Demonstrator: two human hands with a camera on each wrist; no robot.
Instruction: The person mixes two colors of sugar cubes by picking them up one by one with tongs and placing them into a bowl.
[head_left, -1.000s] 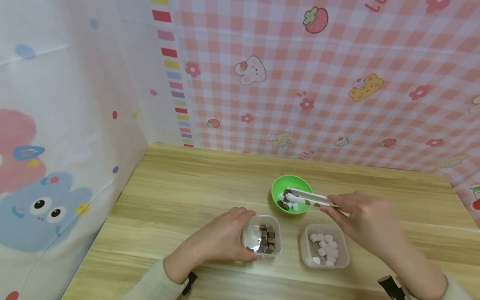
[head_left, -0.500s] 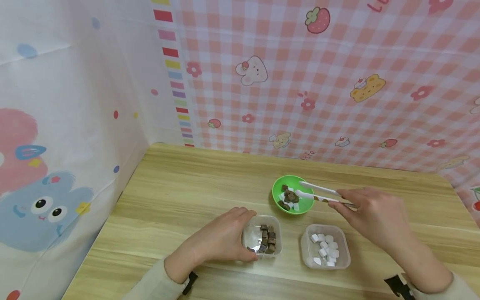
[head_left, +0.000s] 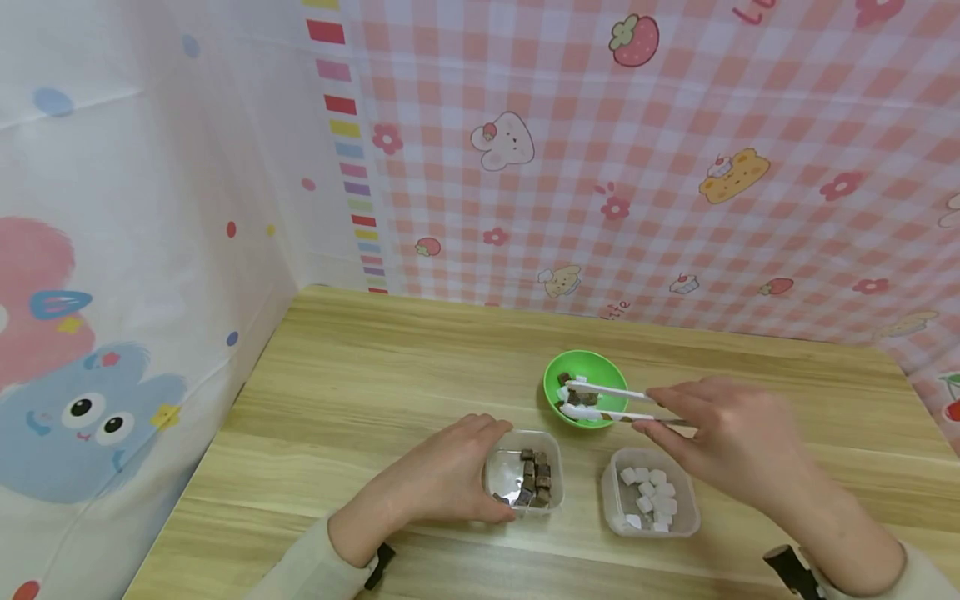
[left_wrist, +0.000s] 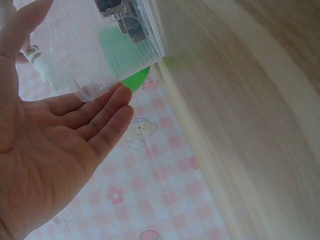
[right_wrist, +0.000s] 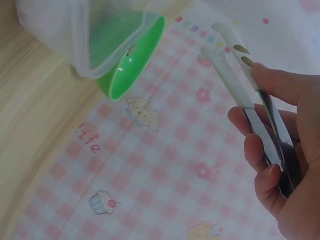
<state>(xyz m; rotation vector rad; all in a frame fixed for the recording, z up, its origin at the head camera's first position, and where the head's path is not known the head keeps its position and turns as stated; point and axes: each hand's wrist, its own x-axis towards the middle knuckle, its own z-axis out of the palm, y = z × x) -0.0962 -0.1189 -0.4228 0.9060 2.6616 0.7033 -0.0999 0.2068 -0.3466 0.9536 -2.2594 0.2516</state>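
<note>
My left hand [head_left: 450,471] holds a clear plastic box [head_left: 504,468] by its left side, thumb at the near corner and fingers at the far one. Brown cubes [head_left: 542,477] lie along the box's right part. My right hand [head_left: 738,437] grips a pair of tongs [right_wrist: 234,82] with white tips and metal arms. Over a green bowl [head_left: 596,360] the tong tips stand spread apart. Brown and white cubes lie in the bowl, partly covered by the tongs; whether the tips touch any cube, I cannot tell.
To the right of the clear box stands a second, frosted box [head_left: 626,508] with several white cubes [head_left: 662,493]. Everything rests on a wood-grain table [head_left: 360,375]. A pink checked cloth [head_left: 570,108] hangs behind it, and a white printed one [head_left: 172,208] at the left.
The tongs went from closed on a brown cube in the bowl, to open at its right side, to spread over the cubes further left. My left hand stayed on the box.
</note>
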